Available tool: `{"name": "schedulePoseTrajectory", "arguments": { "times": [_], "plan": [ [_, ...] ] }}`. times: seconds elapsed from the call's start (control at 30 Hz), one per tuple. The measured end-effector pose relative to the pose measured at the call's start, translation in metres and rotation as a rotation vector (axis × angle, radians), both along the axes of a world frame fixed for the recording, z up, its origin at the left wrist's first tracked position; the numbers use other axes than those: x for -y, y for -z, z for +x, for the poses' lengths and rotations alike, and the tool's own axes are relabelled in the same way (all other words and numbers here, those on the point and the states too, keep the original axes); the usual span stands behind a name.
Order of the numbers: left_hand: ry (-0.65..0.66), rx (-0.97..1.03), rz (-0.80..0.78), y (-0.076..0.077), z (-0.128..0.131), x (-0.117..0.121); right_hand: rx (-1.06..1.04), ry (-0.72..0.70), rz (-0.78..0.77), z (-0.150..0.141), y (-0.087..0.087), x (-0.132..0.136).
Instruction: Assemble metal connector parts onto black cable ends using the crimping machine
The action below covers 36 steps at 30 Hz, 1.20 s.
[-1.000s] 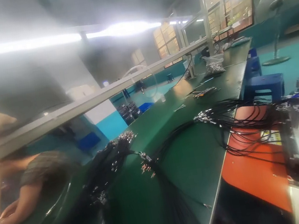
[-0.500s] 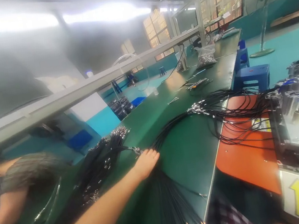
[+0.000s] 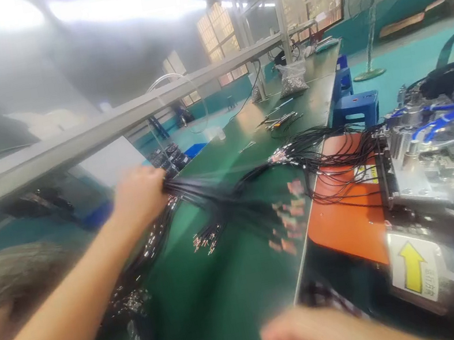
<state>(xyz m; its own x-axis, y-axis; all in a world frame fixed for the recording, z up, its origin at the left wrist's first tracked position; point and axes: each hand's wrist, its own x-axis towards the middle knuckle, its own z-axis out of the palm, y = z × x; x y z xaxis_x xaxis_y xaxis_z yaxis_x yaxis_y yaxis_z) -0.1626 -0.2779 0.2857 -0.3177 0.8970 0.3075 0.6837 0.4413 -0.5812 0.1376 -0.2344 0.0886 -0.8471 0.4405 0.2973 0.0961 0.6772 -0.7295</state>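
Observation:
My left hand (image 3: 143,193) is closed round one end of a bundle of black cables (image 3: 200,193), lifted above the green table (image 3: 228,304). The bundle stretches right from my fist, its far ends blurred and copper-coloured. Below my left wrist lies a long pile of black cables with shiny tips (image 3: 151,239). Near the table's front edge is my right hand (image 3: 299,330), smeared by motion; its fingers do not show clearly. Behind the held bundle, another cable bunch (image 3: 281,154) runs across the table edge onto an orange board (image 3: 345,219).
A machine with blue hoses (image 3: 438,150) stands at the right, a yellow-arrow label (image 3: 415,266) on its front. Blue stools (image 3: 356,106) stand beyond. A bag of small metal parts (image 3: 293,79) and thin tools (image 3: 282,120) lie farther along the table. Another person (image 3: 21,276) is at the left.
My left hand has moved up and left, raising the cable bundle, whose loose ends have swung off to the right. My right hand has come into view at the bottom.

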Motion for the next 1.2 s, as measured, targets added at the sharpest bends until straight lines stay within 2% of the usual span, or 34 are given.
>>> {"name": "schedulePoseTrajectory", "arguments": {
  "times": [0.07, 0.1, 0.13, 0.2, 0.27, 0.3, 0.33, 0.37, 0.4, 0.43, 0.47, 0.57, 0.67, 0.73, 0.77, 0.83, 0.87, 0.97, 1.0, 1.07, 1.13, 1.2],
  "plan": [
    [-0.005, -0.084, 0.11, -0.016, 0.029, 0.01, -0.059, -0.132, -0.179, -0.023, -0.022, -0.02],
    [-0.005, -0.109, 0.143, -0.015, 0.047, 0.015, -0.145, -0.225, -0.559, -0.032, -0.034, -0.03],
    [-0.002, -0.114, 0.15, -0.006, 0.065, 0.02, -0.222, -0.314, -0.896, -0.039, -0.044, -0.039],
    [0.011, -0.069, 0.1, 0.032, 0.105, 0.032, -0.412, -0.33, -1.325, -0.046, -0.058, -0.05],
    [0.039, 0.058, -0.009, 0.086, 0.142, 0.042, -0.543, -0.142, -1.614, -0.048, -0.06, -0.052],
    [0.078, 0.264, -0.108, 0.113, 0.157, 0.048, -0.557, -0.038, -1.69, -0.048, -0.057, -0.05],
    [0.074, 0.48, -0.189, 0.138, 0.166, 0.053, -0.543, 0.051, -1.722, -0.048, -0.052, -0.047],
    [0.078, 0.716, -0.291, 0.159, 0.17, 0.058, -0.478, 0.075, -1.722, -0.047, -0.046, -0.043],
    [0.065, 0.974, -0.375, 0.175, 0.168, 0.065, -0.374, 0.011, -1.658, -0.047, -0.041, -0.04],
    [0.027, 1.178, -0.331, 0.185, 0.16, 0.073, -0.322, -0.023, -1.582, -0.046, -0.037, -0.038],
    [-0.073, 1.298, -0.249, 0.19, 0.147, 0.084, -0.28, -0.061, -1.546, -0.044, -0.033, -0.038],
    [-0.235, 1.231, -0.153, 0.187, 0.098, 0.126, -0.247, -0.099, -1.533, -0.038, -0.03, -0.044],
    [-0.39, 1.178, -0.182, 0.18, 0.06, 0.168, -0.209, -0.133, -1.557, -0.027, -0.028, -0.053],
    [-0.424, 1.175, -0.222, 0.181, 0.048, 0.179, -0.195, -0.148, -1.565, -0.021, -0.024, -0.056],
    [-0.413, 1.167, -0.222, 0.182, 0.048, 0.176, -0.191, -0.144, -1.572, -0.018, -0.021, -0.056],
    [-0.319, 1.176, -0.144, 0.183, 0.056, 0.153, -0.191, -0.144, -1.593, -0.013, -0.013, -0.054],
    [-0.23, 1.251, -0.025, 0.182, 0.066, 0.134, -0.197, -0.161, -1.607, -0.01, -0.008, -0.052],
    [0.032, 1.596, 0.315, 0.173, 0.106, 0.061, -0.187, -0.3, -1.639, -0.001, 0.009, -0.043],
    [0.137, 1.7, 0.365, 0.169, 0.122, 0.037, -0.176, -0.36, -1.627, 0.002, 0.015, -0.04],
    [0.343, 1.892, 0.488, 0.161, 0.149, -0.003, -0.217, -0.364, -1.555, 0.011, 0.027, -0.034],
    [0.406, 2.056, 0.646, 0.157, 0.168, -0.03, -0.229, -0.271, -1.404, 0.02, 0.036, -0.03],
    [0.365, 2.157, 0.716, 0.157, 0.178, -0.045, -0.195, -0.203, -1.261, 0.029, 0.044, -0.029]
  ]
}}
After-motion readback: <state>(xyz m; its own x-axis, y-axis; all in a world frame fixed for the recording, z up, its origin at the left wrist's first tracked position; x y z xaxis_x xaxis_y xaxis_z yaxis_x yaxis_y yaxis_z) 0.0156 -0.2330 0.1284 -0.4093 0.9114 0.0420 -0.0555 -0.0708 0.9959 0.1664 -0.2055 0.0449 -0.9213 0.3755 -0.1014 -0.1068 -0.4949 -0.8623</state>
